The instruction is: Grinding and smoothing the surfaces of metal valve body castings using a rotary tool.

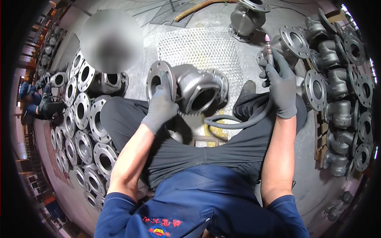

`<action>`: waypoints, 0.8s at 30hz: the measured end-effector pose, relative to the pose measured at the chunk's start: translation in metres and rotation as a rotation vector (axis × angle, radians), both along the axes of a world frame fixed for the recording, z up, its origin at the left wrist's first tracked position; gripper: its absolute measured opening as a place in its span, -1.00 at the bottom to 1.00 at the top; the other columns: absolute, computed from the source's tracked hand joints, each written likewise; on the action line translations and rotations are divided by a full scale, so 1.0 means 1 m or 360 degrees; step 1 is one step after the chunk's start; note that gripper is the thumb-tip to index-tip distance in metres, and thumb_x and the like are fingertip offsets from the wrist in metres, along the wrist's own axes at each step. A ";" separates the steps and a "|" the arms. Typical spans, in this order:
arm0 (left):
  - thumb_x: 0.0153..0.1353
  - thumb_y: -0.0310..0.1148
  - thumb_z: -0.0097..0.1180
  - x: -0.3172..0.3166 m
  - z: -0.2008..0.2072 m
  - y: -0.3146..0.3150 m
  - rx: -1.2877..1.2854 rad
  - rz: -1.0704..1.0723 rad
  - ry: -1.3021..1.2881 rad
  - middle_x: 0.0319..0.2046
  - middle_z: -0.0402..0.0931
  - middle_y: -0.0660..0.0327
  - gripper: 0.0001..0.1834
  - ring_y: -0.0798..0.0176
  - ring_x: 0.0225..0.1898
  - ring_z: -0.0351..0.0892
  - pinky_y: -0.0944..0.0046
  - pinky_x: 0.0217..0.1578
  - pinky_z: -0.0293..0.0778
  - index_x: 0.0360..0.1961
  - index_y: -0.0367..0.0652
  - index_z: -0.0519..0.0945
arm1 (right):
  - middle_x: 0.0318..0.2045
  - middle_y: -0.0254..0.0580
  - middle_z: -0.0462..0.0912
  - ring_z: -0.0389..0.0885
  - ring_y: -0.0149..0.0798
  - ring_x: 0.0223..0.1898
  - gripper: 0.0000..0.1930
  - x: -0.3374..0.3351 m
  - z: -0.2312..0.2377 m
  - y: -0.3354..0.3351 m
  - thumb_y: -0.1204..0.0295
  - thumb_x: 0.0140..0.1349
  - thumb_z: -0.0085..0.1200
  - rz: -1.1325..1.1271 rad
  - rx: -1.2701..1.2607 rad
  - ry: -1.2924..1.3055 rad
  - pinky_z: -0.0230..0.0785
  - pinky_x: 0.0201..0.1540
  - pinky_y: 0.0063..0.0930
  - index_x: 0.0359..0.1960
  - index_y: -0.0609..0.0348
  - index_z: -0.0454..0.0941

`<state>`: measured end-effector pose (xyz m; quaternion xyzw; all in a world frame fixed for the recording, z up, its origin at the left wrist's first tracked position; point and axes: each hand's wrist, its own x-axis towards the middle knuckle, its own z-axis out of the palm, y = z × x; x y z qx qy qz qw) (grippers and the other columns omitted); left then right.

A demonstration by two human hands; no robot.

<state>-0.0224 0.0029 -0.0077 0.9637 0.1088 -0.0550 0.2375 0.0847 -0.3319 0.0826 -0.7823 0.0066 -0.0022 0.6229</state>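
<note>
Right now, we see a grey flanged casting [188, 81] lying between the knees, at the near edge of a diamond-patterned metal sheet [198, 41] on the floor [147, 20]. The left grip [162, 103] is closed around the rim of its nearer flange, pinching it, with a finger reaching into the bore. The right grip [282, 83] is wrapped around a slim hand tool [270, 55] with a pink tip, pointing up and away from the casting; a dark hose [254, 123] loops below it across the lap.

As for progress, we find the casting in hand and the tool held ready, but the tip stands well apart from the metal, so no contact shows at this instant. We cannot tell from the surface how much of this piece has been worked. Similar castings are stacked at the left [82, 109], more are piled at the right [337, 87] beside a wooden pallet [320, 142], and a single casting stands beyond the sheet [248, 22]. Which of these are finished and which are left, we cannot judge, since all look much alike.
</note>
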 end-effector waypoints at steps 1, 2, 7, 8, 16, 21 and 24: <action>0.00 -0.56 0.28 0.006 0.004 0.003 0.0004 -0.0011 -0.0013 0.08 0.52 -0.47 0.30 -0.50 0.06 0.63 -0.23 0.12 0.55 0.67 -0.27 -0.30 | -0.09 -0.20 0.78 0.69 -0.52 -0.30 -0.52 -0.003 0.005 0.000 0.52 0.50 0.06 -0.0011 0.0004 -0.0013 0.50 -0.34 -0.62 0.44 0.20 0.50; -0.02 -0.56 0.28 0.013 0.008 0.009 0.0001 -0.0141 0.0027 0.03 0.53 -0.47 0.29 -0.49 0.04 0.64 -0.21 0.10 0.57 0.66 -0.34 -0.29 | -0.08 -0.19 0.78 0.68 -0.52 -0.30 -0.51 -0.004 0.008 -0.001 0.52 0.49 0.05 -0.0059 0.0035 -0.0034 0.51 -0.33 -0.62 0.44 0.22 0.49; 0.00 -0.48 0.30 0.071 0.026 0.016 0.0036 -0.0479 0.0071 -0.14 0.65 -0.37 0.11 -0.40 -0.02 0.69 -0.21 0.05 0.59 0.62 -0.23 0.06 | -0.05 -0.15 0.78 0.66 -0.52 -0.29 -0.48 0.001 0.025 0.005 0.54 0.49 0.01 -0.0171 0.0042 -0.0128 0.53 -0.32 -0.61 0.47 0.31 0.43; 0.05 -0.44 0.27 0.090 0.027 0.011 0.0023 -0.0462 0.0066 -0.10 0.68 -0.29 -0.09 -0.34 0.02 0.69 -0.21 0.06 0.59 0.51 -0.16 0.30 | -0.05 -0.12 0.80 0.64 -0.54 -0.32 -0.49 0.002 0.026 0.008 0.54 0.48 0.02 -0.0230 -0.0002 -0.0140 0.52 -0.31 -0.62 0.45 0.35 0.44; 0.18 -0.28 0.21 0.242 -0.023 -0.027 0.0220 -0.0355 0.0046 -0.09 0.74 -0.15 -0.40 -0.24 0.06 0.72 -0.12 0.15 0.59 0.29 -0.10 0.60 | -0.08 -0.03 0.79 0.65 -0.52 -0.35 -0.48 0.009 0.032 0.028 0.55 0.47 0.01 -0.0429 -0.0005 -0.0151 0.48 -0.34 -0.65 0.45 0.37 0.44; 0.26 0.12 0.24 0.187 -0.108 -0.028 0.0196 -0.0444 0.0109 0.48 0.41 0.03 -0.16 -0.09 0.53 0.32 -0.17 0.38 0.40 0.45 -0.15 0.46 | -0.06 0.04 0.75 0.64 -0.49 -0.33 -0.47 0.009 0.035 0.024 0.55 0.48 -0.01 -0.0397 0.0017 -0.0035 0.48 -0.33 -0.64 0.47 0.39 0.40; 0.20 -0.06 0.38 0.127 -0.132 -0.061 0.0277 -0.0232 -0.0303 0.54 0.28 -0.02 -0.15 -0.16 0.58 0.14 -0.25 0.43 0.22 0.46 -0.22 0.43 | -0.03 0.10 0.73 0.64 -0.47 -0.32 -0.45 0.000 0.033 0.023 0.54 0.49 0.00 -0.0402 0.0041 -0.0010 0.48 -0.32 -0.62 0.49 0.42 0.34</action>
